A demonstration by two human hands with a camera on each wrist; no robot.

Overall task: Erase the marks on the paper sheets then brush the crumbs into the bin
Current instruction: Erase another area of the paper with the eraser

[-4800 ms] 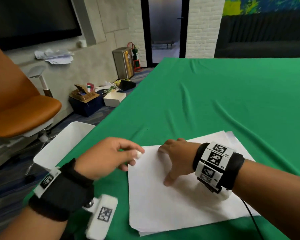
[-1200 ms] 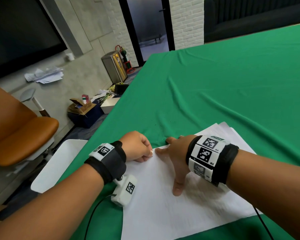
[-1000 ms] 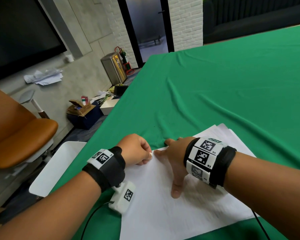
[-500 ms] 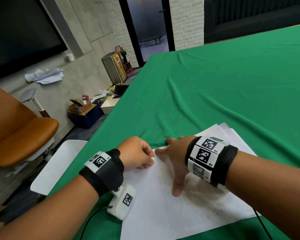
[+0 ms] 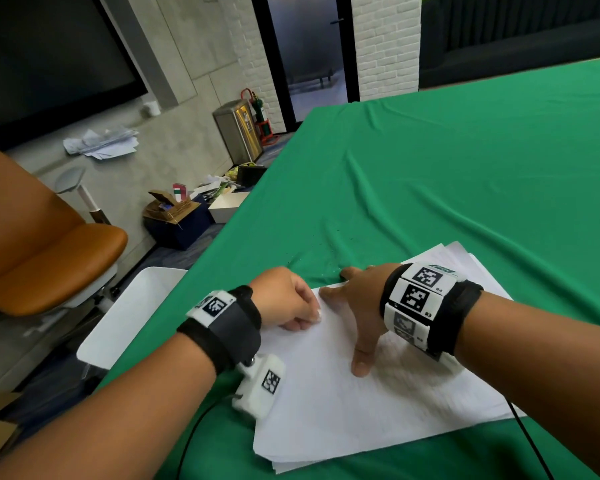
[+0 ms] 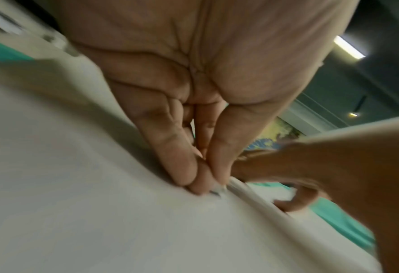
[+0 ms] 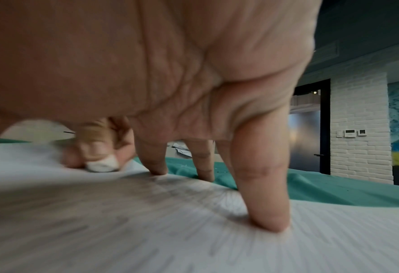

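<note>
A stack of white paper sheets (image 5: 378, 403) lies on the green cloth near the table's front edge. My left hand (image 5: 291, 303) pinches a small white eraser (image 7: 103, 164) and presses it on the top sheet's far left corner; the eraser is blurred in the right wrist view. In the left wrist view the fingertips (image 6: 193, 177) are bunched tight against the paper (image 6: 100, 212). My right hand (image 5: 357, 306) lies spread on the sheet just right of the eraser, fingers straight, fingertips (image 7: 268, 218) pressing the paper (image 7: 147, 230) flat. Dark crumbs (image 5: 321, 245) dot the cloth beyond the corner.
A white bin (image 5: 132, 317) stands below the table's left edge, beside my left wrist. An orange chair (image 5: 42, 244) sits further left. Boxes (image 5: 174, 216) and clutter lie on the floor. The green cloth (image 5: 465, 168) stretches far and right, with folds.
My left hand has shifted slightly back and forth at the sheet's corner with the eraser. The right hand has stayed pressed in place. Earlier the left hand held the eraser off the paper's left edge.
</note>
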